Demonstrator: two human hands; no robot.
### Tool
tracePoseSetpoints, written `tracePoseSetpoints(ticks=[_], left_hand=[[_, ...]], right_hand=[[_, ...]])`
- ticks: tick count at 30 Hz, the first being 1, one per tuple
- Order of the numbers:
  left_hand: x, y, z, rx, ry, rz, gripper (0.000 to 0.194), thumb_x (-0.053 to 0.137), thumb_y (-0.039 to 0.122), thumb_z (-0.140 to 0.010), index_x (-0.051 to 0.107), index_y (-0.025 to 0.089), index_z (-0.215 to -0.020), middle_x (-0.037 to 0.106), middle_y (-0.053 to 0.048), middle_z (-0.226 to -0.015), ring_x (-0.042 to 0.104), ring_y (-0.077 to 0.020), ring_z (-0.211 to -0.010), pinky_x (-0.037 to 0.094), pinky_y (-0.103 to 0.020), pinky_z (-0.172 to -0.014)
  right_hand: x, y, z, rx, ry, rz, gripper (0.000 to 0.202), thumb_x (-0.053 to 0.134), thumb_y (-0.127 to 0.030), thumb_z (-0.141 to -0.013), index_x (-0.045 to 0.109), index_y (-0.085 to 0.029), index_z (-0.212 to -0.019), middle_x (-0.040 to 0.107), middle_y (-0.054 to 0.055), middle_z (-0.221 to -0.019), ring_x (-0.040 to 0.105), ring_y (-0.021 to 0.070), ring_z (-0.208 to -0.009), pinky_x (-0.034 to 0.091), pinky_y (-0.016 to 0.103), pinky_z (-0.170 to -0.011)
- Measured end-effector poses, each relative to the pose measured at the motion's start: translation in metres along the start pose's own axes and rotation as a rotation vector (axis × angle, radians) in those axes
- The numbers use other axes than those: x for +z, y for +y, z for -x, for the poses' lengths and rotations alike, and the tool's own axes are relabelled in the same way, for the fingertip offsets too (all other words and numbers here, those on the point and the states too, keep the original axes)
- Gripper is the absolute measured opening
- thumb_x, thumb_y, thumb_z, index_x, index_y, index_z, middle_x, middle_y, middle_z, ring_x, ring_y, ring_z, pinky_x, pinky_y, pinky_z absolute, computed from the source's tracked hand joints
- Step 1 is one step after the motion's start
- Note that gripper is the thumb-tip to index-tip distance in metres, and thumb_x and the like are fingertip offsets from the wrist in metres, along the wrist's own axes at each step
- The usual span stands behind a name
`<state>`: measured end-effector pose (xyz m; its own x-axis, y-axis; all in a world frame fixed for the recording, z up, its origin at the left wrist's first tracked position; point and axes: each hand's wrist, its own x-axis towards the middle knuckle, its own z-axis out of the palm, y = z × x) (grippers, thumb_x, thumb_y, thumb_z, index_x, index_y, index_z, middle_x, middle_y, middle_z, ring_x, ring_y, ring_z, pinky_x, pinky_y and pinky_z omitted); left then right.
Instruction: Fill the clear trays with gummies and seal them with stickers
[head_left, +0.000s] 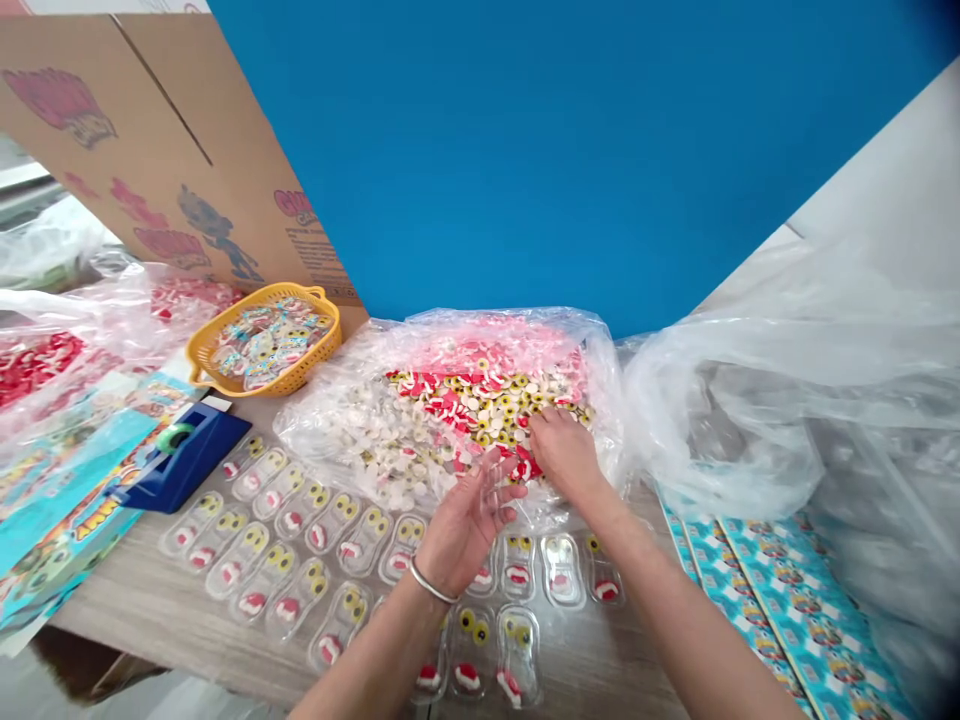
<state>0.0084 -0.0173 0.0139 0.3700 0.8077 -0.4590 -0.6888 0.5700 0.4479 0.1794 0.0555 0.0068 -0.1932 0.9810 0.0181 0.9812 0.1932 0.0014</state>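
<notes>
My left hand (466, 525), with a bracelet at the wrist, is raised over the front of the heap. Its fingers curl around a small clear plastic blister tray (495, 478). My right hand (564, 452) reaches into a pile of yellow-and-white eyeball candies (510, 405), its fingers closed and their tips hidden among the pieces. Red-and-white teeth-shaped candies (448, 408) are mixed into the pile, which spills from a clear plastic bag (611, 400). Rows of clear blister trays (352, 535) lie on the table in front, most with two eyeballs and one set of teeth.
A yellow basket (315, 350) of packed candies stands at the back left, beside a blue tape dispenser (187, 460). Printed cards (787, 600) and plastic bags (885, 420) lie right. A blue panel (562, 160) and a cardboard box (187, 130) rise behind the table (187, 625).
</notes>
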Motion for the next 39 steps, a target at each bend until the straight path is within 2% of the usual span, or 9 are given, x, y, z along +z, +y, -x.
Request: tracePoseSetpoints(ticks=[2, 5, 8, 12, 22, 29, 33, 36, 39], left_hand=[[-0.001, 0.000, -0.001, -0.017, 0.020, 0.034, 0.035, 0.053, 0.033, -0.092, 0.059, 0.019, -0.124, 0.059, -0.013, -0.131, 0.066, -0.0231, -0.100, 0.053, -0.031, -0.076], [-0.002, 0.001, -0.002, -0.012, 0.071, 0.053, 0.035, 0.053, 0.035, -0.092, 0.059, 0.020, -0.123, 0.061, -0.012, -0.129, 0.066, -0.0246, -0.101, 0.053, -0.033, -0.075], [-0.002, 0.001, -0.002, -0.002, 0.108, 0.046, 0.034, 0.055, 0.034, -0.090, 0.060, 0.020, -0.121, 0.062, -0.012, -0.128, 0.067, -0.0237, -0.100, 0.053, -0.031, -0.073], [-0.001, 0.000, -0.002, 0.007, 0.121, 0.047, 0.032, 0.057, 0.035, -0.090, 0.062, 0.020, -0.117, 0.063, -0.010, -0.126, 0.067, -0.0232, -0.099, 0.053, -0.031, -0.074], [-0.001, -0.001, -0.004, -0.003, 0.159, 0.020, 0.028, 0.058, 0.032, -0.089, 0.063, 0.019, -0.113, 0.062, -0.011, -0.128, 0.067, -0.0231, -0.100, 0.055, -0.033, -0.076], [-0.002, -0.003, -0.007, 0.005, 0.162, -0.001, 0.027, 0.060, 0.031, -0.088, 0.064, 0.019, -0.111, 0.063, -0.011, -0.125, 0.067, -0.0231, -0.100, 0.055, -0.031, -0.075], [-0.001, -0.001, -0.007, -0.004, 0.178, 0.007, 0.026, 0.059, 0.030, -0.088, 0.064, 0.018, -0.111, 0.062, -0.012, -0.127, 0.067, -0.0234, -0.101, 0.055, -0.032, -0.077], [0.000, 0.001, -0.007, -0.014, 0.162, 0.012, 0.028, 0.057, 0.032, -0.089, 0.064, 0.018, -0.113, 0.062, -0.012, -0.127, 0.066, -0.0246, -0.103, 0.055, -0.034, -0.079], [0.004, 0.000, -0.006, 0.015, 0.126, -0.027, 0.031, 0.055, 0.034, -0.090, 0.064, 0.019, -0.116, 0.064, -0.011, -0.122, 0.066, -0.0224, -0.097, 0.056, -0.033, -0.076]], right_hand=[[0.001, 0.002, 0.003, 0.020, 0.029, -0.014, 0.016, 0.049, -0.020, -0.092, 0.063, -0.016, -0.096, 0.062, 0.011, -0.099, 0.055, 0.0240, -0.098, 0.039, 0.031, -0.081], [0.000, 0.008, 0.008, 0.024, 0.048, -0.084, 0.018, 0.046, -0.019, -0.094, 0.063, -0.017, -0.097, 0.063, 0.008, -0.095, 0.056, 0.0205, -0.094, 0.038, 0.029, -0.081], [-0.003, 0.013, 0.012, -0.071, 0.006, -0.117, 0.019, 0.047, -0.019, -0.093, 0.065, -0.021, -0.098, 0.064, 0.006, -0.094, 0.056, 0.0192, -0.094, 0.036, 0.029, -0.083], [-0.004, 0.011, 0.014, -0.169, -0.060, -0.039, 0.023, 0.047, -0.031, -0.095, 0.067, -0.021, -0.089, 0.065, 0.008, -0.095, 0.055, 0.0234, -0.097, 0.033, 0.035, -0.083], [0.002, 0.002, 0.005, -0.087, -0.036, 0.016, 0.021, 0.045, -0.025, -0.095, 0.065, -0.018, -0.099, 0.067, 0.012, -0.098, 0.055, 0.0249, -0.097, 0.028, 0.037, -0.086], [0.004, -0.002, 0.002, -0.059, -0.027, -0.001, 0.016, 0.049, -0.022, -0.092, 0.064, -0.016, -0.095, 0.068, 0.012, -0.096, 0.057, 0.0249, -0.094, 0.029, 0.037, -0.085], [-0.004, 0.000, 0.002, -0.020, -0.002, -0.026, 0.016, 0.049, -0.020, -0.091, 0.064, -0.015, -0.092, 0.068, 0.011, -0.093, 0.059, 0.0234, -0.091, 0.031, 0.035, -0.084], [-0.016, 0.001, 0.011, 0.015, 0.021, -0.260, 0.015, 0.049, -0.019, -0.090, 0.063, -0.017, -0.088, 0.067, 0.006, -0.087, 0.059, 0.0187, -0.083, 0.036, 0.030, -0.077], [-0.027, -0.006, 0.025, -0.075, -0.111, -0.736, 0.015, 0.049, -0.018, -0.087, 0.063, -0.020, -0.083, 0.065, -0.001, -0.077, 0.057, 0.0135, -0.070, 0.039, 0.023, -0.065]])
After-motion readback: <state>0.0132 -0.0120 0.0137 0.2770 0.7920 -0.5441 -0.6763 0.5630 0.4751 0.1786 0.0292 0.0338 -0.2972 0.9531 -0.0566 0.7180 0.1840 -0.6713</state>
